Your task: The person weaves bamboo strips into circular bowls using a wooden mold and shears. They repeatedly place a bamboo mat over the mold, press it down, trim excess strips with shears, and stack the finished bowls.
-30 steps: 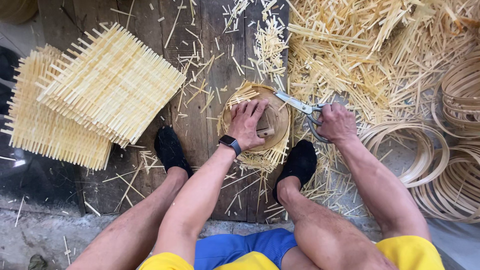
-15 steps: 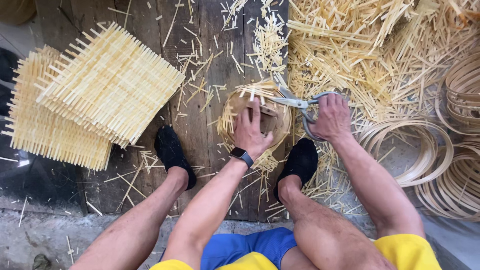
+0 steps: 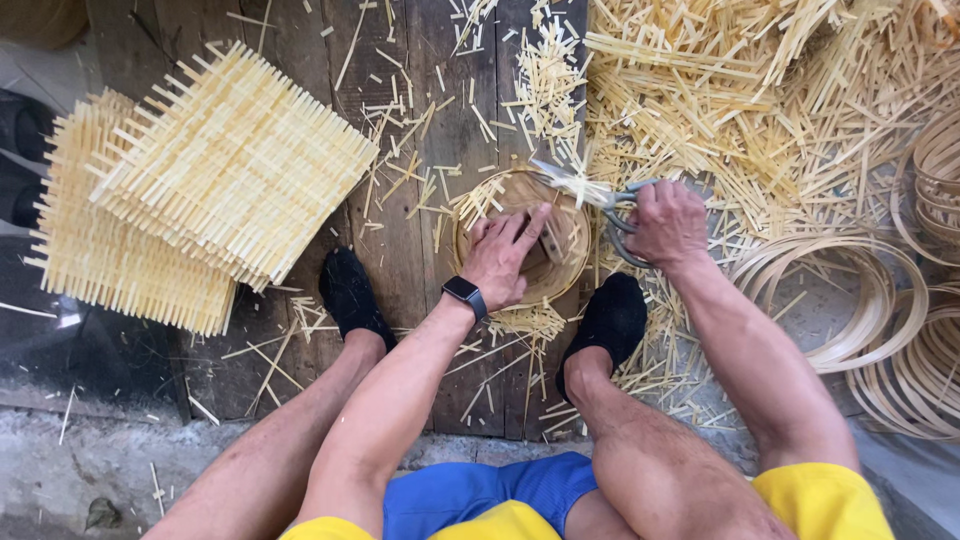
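We are sitting low over a plank floor (image 3: 420, 120), knees apart, and working on a small round basket (image 3: 560, 262) that is lying between our two black-socked feet. Our left hand (image 3: 507, 258) is pressing flat into the basket's bowl, fingers spread, so that grip is open and holding the basket down rather than clasping it. Our right hand (image 3: 668, 222) is wrapped around the loops of a pair of scissors (image 3: 600, 200); that grip is closed on the handles, and the blades are reaching over the far rim, where pale strip ends are sticking out.

We are judging the basket to be light and springy: thin woven bamboo strips, dry and smooth, stiff along the grain but likely to split or snap if bent sharply. Its rim looks the firmest part, so that is the place to be gripping it, or pinning it from inside as the left hand is doing. The cut ends may be sharp.

To the left, flat woven mats (image 3: 200, 190) are lying stacked, square, with bristling edges. To the right, offcuts (image 3: 760, 100) are piling up thickly, and coiled bamboo hoops (image 3: 850, 300) are resting beside them. Loose slivers are scattered over the planks.
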